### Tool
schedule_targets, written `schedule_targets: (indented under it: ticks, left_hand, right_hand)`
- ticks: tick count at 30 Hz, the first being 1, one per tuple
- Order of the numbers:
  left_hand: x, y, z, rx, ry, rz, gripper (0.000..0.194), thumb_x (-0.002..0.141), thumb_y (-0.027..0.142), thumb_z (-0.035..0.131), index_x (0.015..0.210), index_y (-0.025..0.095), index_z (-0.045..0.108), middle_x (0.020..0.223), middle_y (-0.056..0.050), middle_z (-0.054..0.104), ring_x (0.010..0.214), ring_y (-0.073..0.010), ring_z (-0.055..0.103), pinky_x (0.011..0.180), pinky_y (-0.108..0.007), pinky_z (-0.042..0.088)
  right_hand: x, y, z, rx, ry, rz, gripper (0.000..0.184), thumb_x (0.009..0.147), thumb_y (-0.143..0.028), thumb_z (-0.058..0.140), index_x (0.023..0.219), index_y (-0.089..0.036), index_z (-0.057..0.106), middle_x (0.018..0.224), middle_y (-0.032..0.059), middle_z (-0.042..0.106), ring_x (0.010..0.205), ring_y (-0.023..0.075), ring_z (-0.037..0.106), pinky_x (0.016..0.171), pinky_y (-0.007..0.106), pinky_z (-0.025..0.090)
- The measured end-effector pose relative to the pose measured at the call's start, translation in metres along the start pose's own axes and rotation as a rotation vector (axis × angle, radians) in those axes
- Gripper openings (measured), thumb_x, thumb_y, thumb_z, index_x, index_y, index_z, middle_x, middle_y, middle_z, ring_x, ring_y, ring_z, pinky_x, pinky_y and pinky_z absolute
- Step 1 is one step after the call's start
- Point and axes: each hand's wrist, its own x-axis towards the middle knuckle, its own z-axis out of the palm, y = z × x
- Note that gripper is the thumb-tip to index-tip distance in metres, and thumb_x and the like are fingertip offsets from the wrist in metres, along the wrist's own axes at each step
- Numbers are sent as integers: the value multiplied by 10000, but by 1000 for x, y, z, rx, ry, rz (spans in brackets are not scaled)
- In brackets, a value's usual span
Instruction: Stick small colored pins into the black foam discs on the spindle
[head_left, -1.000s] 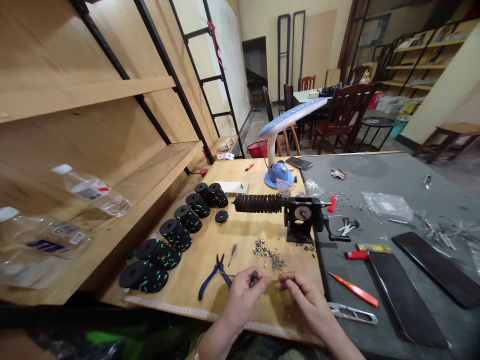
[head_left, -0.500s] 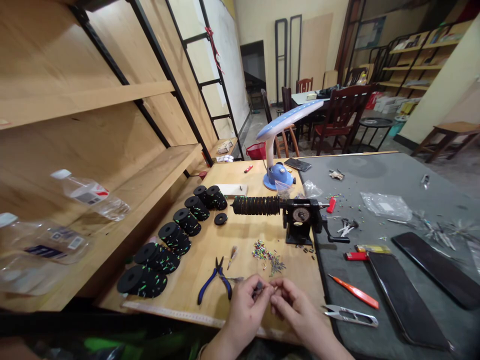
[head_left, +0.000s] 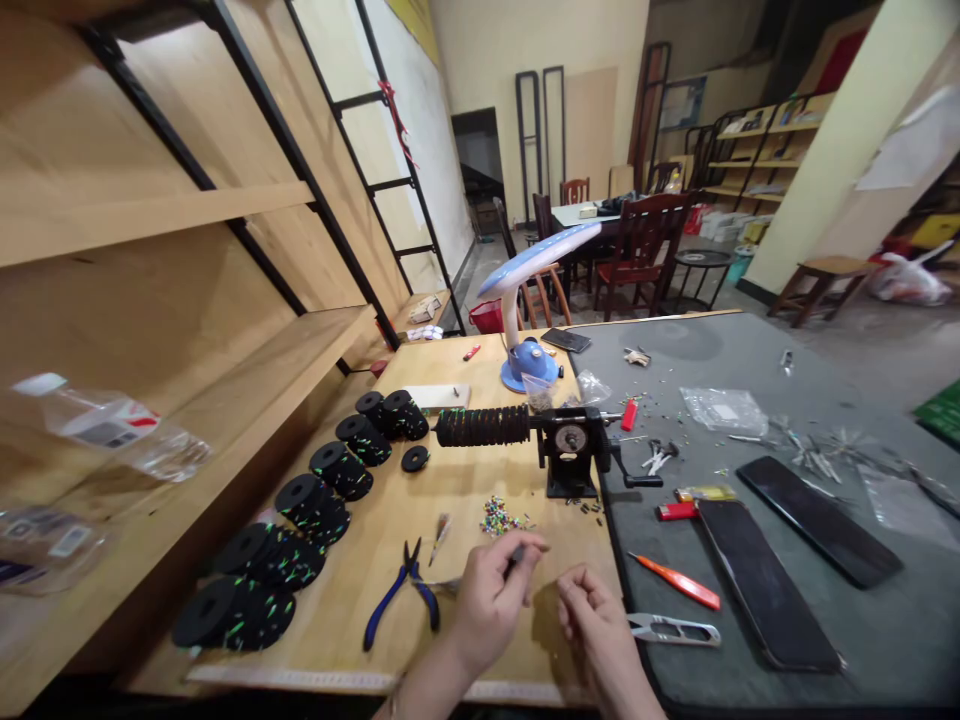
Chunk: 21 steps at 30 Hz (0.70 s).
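Note:
My left hand [head_left: 489, 600] is closed over the wooden board, pinching a small dark piece that I cannot make out. A thin, wire-like strand [head_left: 448, 583] shows at its left side. My right hand [head_left: 600, 628] hangs apart from it, thumb and fingertips pressed together; whatever they hold is too small or hidden. Beyond the hands lies a heap of tiny multicoloured beads [head_left: 496, 516]. Blue-handled pliers [head_left: 403, 592] lie with parted jaws left of my left hand. A small pointed clear packet [head_left: 441, 538] rests above them.
A hand-cranked winder [head_left: 571, 445] carries a ridged black roll [head_left: 482, 426]. Several black foam spools [head_left: 300, 500] line the left side. Right of my right hand lie snips [head_left: 675, 630], an orange pointed tool [head_left: 679, 582] and phones [head_left: 769, 585]. A blue lamp [head_left: 529, 362] stands behind.
My hands have drawn apart; before, their fingertips met. The left hand has turned with its fingers pointing right. The view has swung right, shifting everything leftward.

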Motion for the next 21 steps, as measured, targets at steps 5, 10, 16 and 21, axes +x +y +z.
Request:
schedule_targets:
  ticks: [5,10,16,21]
  left_hand:
    - [49,5,40,344,-97,193,237,909,189,432,935,182,668,926,-70,657,869,-178,608,761,-256,447]
    - [84,-14,67,612,-174,154,186,863,156,484,907,181,663,924,-71,636,808,-194,603,717,-282,441]
    - [99,-35,73,784,-249,159,177,844,129,507,883,199,665,931,-50,631,770,-168,594,660,-257,404]
    - [101,-36,74,896,-299,188,155,858,146,503,878,191,650,925,-53,618,777,-174,580,646,-263,393]
  right_hand:
    - [1,3,2,285,140,61,494,573,-594,761,627,-211,455,423,-102,449,345,51,324,359,165,182]
    - [-4,-1,3,376,166,78,515,533,-583,793,622,-204,456,425,-98,476,350,41,330,357,153,202]
    - [0,13,-3,386,99,63,519,555,-605,777,647,-199,469,403,-105,478,316,27,301,338,151,174]
    - [0,16,-5,357,92,63,535,557,-634,760,656,-196,471,401,-107,478,319,25,305,339,151,184]
